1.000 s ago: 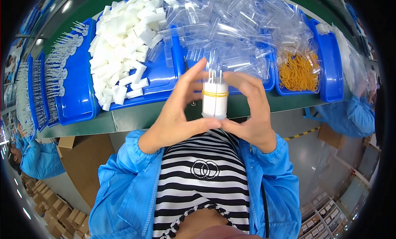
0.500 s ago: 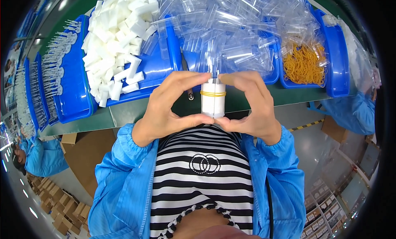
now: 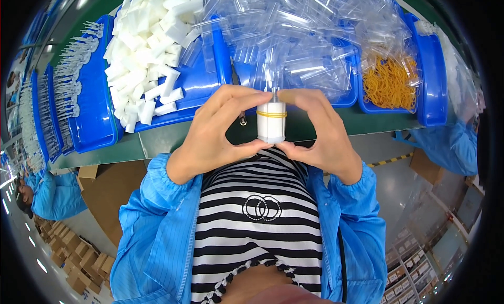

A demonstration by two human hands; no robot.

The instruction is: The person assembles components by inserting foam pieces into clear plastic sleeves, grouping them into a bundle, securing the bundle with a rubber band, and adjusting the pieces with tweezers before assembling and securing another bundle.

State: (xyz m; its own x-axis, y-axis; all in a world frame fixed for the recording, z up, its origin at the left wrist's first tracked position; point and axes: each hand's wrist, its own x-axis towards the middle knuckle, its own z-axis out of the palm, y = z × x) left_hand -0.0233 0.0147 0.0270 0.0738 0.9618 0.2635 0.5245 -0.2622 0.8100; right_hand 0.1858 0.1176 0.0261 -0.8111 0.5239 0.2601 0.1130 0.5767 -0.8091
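A white, roughly cylindrical foam bundle (image 3: 271, 127) stands upright in front of my chest, ringed by yellow rubber bands (image 3: 271, 114). Thin transparent pieces show along its side and stick out at its top. My left hand (image 3: 215, 120) pinches it from the left, fingertips at the upper end and thumb at the lower end. From the other side my right hand (image 3: 323, 128) grips it the same way, and the two thumb tips nearly meet below it. What exactly the index fingertips press on at the top is hard to make out.
Beyond my hands, blue trays hold white foam pieces (image 3: 142, 57), transparent plastic parts (image 3: 310, 36) and yellow rubber bands (image 3: 391, 83). Tweezers (image 3: 237, 83) lie by a tray divider. Racked small transparent parts (image 3: 68, 88) stand left. Co-workers in blue sit at both sides.
Both hands have raised the foam bundle slightly away from my chest, and it has turned a little between the fingers. The grip remains at its two ends.
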